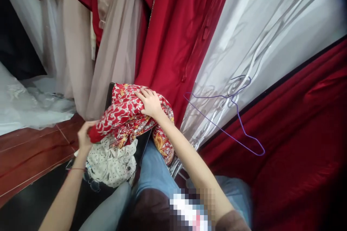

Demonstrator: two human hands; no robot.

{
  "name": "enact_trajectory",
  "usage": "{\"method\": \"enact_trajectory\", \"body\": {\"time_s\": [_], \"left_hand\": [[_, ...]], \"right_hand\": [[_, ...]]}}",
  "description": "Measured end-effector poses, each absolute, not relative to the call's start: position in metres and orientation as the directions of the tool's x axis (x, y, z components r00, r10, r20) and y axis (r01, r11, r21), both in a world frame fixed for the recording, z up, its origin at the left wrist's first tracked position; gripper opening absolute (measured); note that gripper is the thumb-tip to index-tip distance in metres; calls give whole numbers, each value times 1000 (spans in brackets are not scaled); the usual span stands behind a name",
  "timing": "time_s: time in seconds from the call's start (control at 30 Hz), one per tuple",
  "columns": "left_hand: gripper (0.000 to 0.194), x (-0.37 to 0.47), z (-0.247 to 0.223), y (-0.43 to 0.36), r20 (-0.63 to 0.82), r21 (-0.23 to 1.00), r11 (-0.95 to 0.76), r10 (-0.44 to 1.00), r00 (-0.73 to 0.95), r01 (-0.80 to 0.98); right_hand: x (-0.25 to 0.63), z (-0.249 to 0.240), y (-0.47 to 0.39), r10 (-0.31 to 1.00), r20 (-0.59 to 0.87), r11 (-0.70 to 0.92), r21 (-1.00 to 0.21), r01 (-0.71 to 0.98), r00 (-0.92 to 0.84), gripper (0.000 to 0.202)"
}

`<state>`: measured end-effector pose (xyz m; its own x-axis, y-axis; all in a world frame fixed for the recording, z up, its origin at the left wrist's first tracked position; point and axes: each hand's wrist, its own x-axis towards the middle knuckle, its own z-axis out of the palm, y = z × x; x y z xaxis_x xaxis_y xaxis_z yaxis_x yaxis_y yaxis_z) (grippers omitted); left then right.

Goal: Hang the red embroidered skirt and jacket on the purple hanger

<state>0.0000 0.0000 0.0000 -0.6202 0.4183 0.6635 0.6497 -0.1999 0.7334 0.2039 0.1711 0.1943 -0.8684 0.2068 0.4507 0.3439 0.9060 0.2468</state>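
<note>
Red embroidered garment (121, 113) is draped over a black support (144, 144) edge, beside dotted cloth (111, 162). One end is pinched by the left hand (85, 135); the right hand (150, 104) is laid on top, fingers spread.

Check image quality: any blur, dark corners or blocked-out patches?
Head view: right-hand corners fall into black; white gauzy fabric at left looks soft; a pixelated patch covers bottom centre-right; the red, silver-and-gold patterned cloth shows readable detail.
</note>
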Motion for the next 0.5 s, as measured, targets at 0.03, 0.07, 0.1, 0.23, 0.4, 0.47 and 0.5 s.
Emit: {"method": "enact_trajectory", "body": {"time_s": [0.03, 0.07, 0.1, 0.23, 0.4, 0.47, 0.5], "left_hand": [[20, 9, -16, 11, 597, 801, -225, 357, -718, 554], [24, 17, -29, 21, 572, 819, -218, 363, -735, 530], [27, 25, -41, 29, 546, 837, -208, 355, -759, 505], [33, 40, -65, 40, 512, 858, -143, 307, -803, 493], [30, 25, -59, 22, 641, 743, -70, 362, -677, 666], [38, 21, -49, 11, 701, 681, -86, 363, -614, 727], [46, 21, -42, 5, 728, 654, -100, 354, -588, 750]], "right_hand": [[205, 193, 170, 201, 443, 903, 262, 340, -874, 79], [205, 192, 169, 198, 443, 901, 269, 340, -874, 80], [206, 190, 167, 199, 450, 899, 270, 345, -871, 80], [207, 183, 162, 213, 495, 884, 269, 382, -842, 79], [208, 182, 161, 220, 494, 879, 274, 391, -841, 75], [209, 182, 162, 226, 491, 875, 277, 397, -841, 74], [208, 183, 163, 231, 488, 874, 277, 400, -842, 75]]}}
